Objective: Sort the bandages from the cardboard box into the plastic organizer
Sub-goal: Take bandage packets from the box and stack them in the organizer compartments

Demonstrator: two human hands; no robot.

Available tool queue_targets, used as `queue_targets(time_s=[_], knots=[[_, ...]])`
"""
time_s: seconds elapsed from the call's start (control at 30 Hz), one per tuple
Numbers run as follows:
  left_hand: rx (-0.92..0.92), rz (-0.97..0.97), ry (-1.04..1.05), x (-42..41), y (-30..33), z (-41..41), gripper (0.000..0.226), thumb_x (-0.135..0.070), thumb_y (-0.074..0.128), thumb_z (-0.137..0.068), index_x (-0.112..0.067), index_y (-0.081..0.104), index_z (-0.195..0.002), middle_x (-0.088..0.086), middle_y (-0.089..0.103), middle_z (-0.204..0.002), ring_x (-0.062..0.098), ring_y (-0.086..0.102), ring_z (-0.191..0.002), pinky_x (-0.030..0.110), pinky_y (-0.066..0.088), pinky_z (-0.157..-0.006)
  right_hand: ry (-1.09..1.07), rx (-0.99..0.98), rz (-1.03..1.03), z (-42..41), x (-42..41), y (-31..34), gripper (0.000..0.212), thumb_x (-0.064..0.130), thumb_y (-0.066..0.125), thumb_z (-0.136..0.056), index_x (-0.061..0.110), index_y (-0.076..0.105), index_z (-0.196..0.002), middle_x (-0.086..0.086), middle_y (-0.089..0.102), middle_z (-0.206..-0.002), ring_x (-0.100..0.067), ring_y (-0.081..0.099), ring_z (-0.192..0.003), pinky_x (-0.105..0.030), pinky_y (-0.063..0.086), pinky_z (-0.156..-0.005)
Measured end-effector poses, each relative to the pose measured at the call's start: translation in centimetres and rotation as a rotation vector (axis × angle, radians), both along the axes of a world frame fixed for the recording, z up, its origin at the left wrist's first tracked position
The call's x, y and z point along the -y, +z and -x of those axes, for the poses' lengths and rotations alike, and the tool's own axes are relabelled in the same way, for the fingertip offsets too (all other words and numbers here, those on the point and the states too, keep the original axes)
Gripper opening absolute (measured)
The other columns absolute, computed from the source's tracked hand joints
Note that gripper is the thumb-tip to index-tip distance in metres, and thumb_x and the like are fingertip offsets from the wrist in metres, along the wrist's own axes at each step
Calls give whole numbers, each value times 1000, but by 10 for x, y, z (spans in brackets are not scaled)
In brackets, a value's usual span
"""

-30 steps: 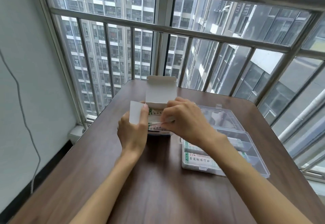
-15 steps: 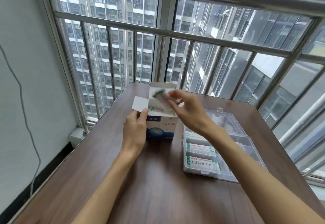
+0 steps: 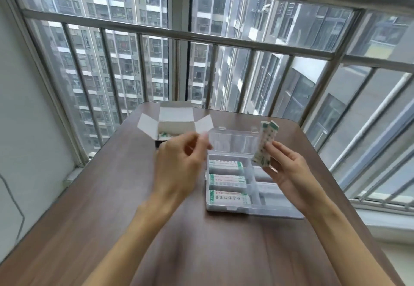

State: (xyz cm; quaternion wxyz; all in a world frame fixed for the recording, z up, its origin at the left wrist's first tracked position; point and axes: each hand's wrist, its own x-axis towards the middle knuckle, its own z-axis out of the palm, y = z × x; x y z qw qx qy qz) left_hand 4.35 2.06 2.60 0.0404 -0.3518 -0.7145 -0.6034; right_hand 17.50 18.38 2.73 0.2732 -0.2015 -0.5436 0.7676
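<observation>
Since half a second before, lifted clear of the open white cardboard box (image 3: 173, 126) and carried right, above the clear plastic organizer (image 3: 233, 207) on the brown wooden bench (image 3: 112, 196): a small stack of green-and-white bandage strips (image 3: 265, 145), pinched in right hand (image 3: 289, 169) fingers. Long axis near upright, top tilted slightly right. Left hand (image 3: 179, 164) loosely curled, grasping nothing. Likely next: lowering into a free compartment.

Soft overcast daylight through the window (image 3: 201, 61), motion blur on the left hand (image 3: 179, 162), wide-angle bending at edges
</observation>
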Motion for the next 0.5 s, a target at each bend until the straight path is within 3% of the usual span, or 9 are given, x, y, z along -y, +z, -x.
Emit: queue_targets(time_s=[0.1, 0.23, 0.33, 0.4, 0.5], knots=[[126, 230, -237, -26, 15, -16, 30, -44, 50, -93, -28, 72, -78, -13, 68, -74, -1, 58, -67, 18, 44, -62, -16, -3, 110, -23, -18, -3, 44, 28, 71, -62, 11, 70, -103, -2, 71, -90, -10, 66, -78, -19, 56, -69], [169, 497, -505, -69, 15, -33, 45, -56, 38, -94, -30, 63, -121, -14, 62, -113, 4, 54, -107, 27, 41, -90, 25, 111, 40, -29, -22, -6, 38, 25, 64, -76, 9, 68, -110, -3, 70, -95, -11, 65, -83, -22, 53, -77], [240, 528, -590, -94, 9, -39, 40, -42, 39, -99, -17, 66, -116, -3, 65, -113, 13, 58, -109, 31, 42, -96, 3, 209, -36, -32, -20, -7, 30, 23, 66, -79, 10, 71, -105, -3, 73, -93, -10, 67, -82, -20, 53, -74], [318, 509, -617, -102, 3, -38, 35, -34, 41, -100, -12, 68, -106, 0, 68, -107, 9, 61, -100, 20, 44, -88, -61, 273, -90, -33, -18, -7, 23, 20, 67, -83, 11, 72, -104, -3, 74, -94, -9, 68, -83, -19, 53, -70], [405, 405, -614, -104, -3, -42, 25, -31, 45, -99, -23, 68, -95, -10, 69, -94, -10, 59, -79, 6, 41, -64, -250, 271, -151, -33, -12, -9, 17, 19, 73, -81, 11, 73, -96, 0, 75, -85, -4, 70, -74, -15, 52, -58]])
